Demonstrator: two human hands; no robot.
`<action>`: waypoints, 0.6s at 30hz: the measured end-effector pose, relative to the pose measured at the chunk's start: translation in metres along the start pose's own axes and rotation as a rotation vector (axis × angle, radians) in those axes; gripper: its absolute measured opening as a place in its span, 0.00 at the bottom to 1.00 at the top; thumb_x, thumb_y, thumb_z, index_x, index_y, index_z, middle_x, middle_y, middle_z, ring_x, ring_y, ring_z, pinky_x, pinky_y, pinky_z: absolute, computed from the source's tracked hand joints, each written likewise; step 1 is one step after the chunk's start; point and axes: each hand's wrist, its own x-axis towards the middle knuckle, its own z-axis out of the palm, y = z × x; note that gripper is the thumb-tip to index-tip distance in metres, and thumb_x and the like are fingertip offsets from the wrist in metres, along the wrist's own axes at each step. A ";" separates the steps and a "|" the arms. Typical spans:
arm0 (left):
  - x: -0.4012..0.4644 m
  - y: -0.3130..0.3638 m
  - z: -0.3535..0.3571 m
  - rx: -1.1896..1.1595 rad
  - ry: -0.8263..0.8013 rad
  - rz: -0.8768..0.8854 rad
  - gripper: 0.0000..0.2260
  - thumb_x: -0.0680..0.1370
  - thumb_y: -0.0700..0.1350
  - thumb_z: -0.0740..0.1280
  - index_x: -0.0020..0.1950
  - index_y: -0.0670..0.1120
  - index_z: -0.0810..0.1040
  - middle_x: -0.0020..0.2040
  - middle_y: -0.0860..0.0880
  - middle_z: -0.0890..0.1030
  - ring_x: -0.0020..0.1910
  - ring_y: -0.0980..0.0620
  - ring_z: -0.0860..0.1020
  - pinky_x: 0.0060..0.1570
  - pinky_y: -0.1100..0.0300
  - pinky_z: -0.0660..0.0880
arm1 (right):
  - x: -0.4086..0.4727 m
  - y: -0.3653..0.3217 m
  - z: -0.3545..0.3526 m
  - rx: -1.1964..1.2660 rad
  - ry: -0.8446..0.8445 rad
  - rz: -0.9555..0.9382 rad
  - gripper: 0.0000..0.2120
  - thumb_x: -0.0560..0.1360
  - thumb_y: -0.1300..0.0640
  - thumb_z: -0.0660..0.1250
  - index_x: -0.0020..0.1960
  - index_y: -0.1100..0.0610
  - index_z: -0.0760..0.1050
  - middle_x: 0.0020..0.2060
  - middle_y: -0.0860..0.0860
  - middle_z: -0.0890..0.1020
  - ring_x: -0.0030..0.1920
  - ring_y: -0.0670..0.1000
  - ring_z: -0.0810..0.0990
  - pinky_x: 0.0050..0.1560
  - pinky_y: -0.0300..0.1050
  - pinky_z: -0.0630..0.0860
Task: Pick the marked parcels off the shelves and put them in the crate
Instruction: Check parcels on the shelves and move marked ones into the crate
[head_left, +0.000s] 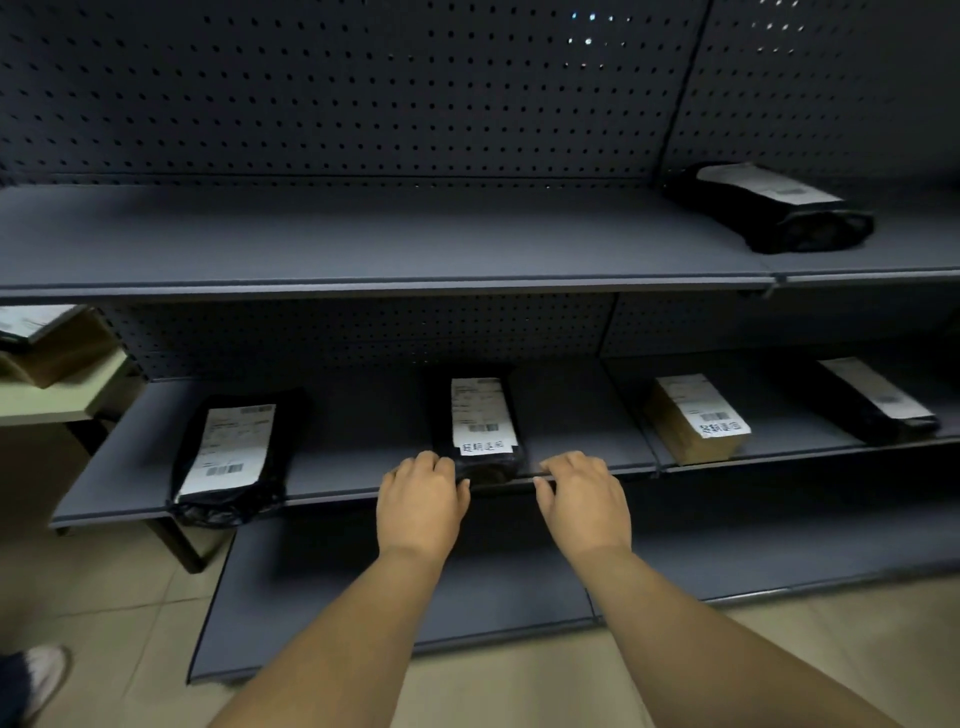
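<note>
1. Both hands reach toward the middle shelf (363, 467), flanking a black parcel (480, 421) that lies flat with its near end at the shelf's front edge.
2. The left hand (422, 501) rests against the parcel's near left corner, fingers curled loosely; it touches the wrap but has not closed on it.
3. The right hand (584, 493) hovers just beside the parcel's right side, fingers partly spread and bent, holding nothing. The approach from either side suggests a two-handed lift of a soft, floppy bag.
4. The white label on this parcel carries a handwritten mark along its lower strip, so it is probably one of the marked ones.
5. A brown box (696, 418) on the same level to the right bears a similar handwritten mark, and likely comes next.
6. The black parcel at left (228, 457) shows only printed text, so it probably stays.
7. The crate is not in view.
</note>
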 end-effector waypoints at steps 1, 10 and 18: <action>-0.001 0.008 0.002 0.001 0.002 -0.004 0.14 0.80 0.54 0.57 0.59 0.50 0.76 0.56 0.51 0.77 0.56 0.52 0.74 0.57 0.58 0.68 | 0.000 0.008 -0.003 -0.005 -0.002 -0.005 0.14 0.78 0.49 0.60 0.61 0.51 0.75 0.57 0.48 0.78 0.59 0.51 0.73 0.58 0.44 0.69; -0.002 0.040 0.010 0.020 0.001 -0.045 0.15 0.80 0.55 0.56 0.59 0.49 0.75 0.56 0.51 0.76 0.57 0.51 0.73 0.57 0.58 0.69 | 0.008 0.045 -0.008 0.016 -0.002 -0.010 0.15 0.79 0.49 0.60 0.62 0.51 0.75 0.59 0.48 0.77 0.61 0.50 0.72 0.60 0.45 0.69; 0.010 0.026 0.022 -0.019 0.018 -0.094 0.15 0.80 0.55 0.57 0.61 0.49 0.75 0.57 0.51 0.77 0.57 0.52 0.74 0.57 0.58 0.70 | 0.026 0.039 0.007 0.033 -0.027 -0.032 0.14 0.79 0.50 0.60 0.62 0.52 0.75 0.58 0.49 0.78 0.60 0.51 0.73 0.58 0.45 0.71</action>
